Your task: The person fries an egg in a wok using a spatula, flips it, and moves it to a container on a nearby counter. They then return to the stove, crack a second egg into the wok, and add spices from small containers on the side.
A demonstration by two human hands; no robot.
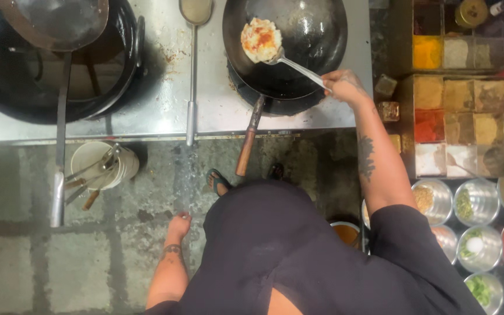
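Note:
My right hand (345, 86) grips the handle of a metal spatula (298, 67) whose blade is under a pale fried patty with red and orange spice on top (261, 39). The patty lies at the left side of a black wok (313, 35) on the burner. The wok's wooden handle (245, 149) points toward me. My left hand (179, 224) hangs at my side with loose fingers, holding nothing, over the stone floor.
A steel counter (164, 111) carries a long ladle (192, 70) and, at left, a big black pot (118, 87) with a pan on it. A white bucket of utensils (97, 166) stands on the floor. Spice trays (459, 125) and steel bowls (476, 201) are at right.

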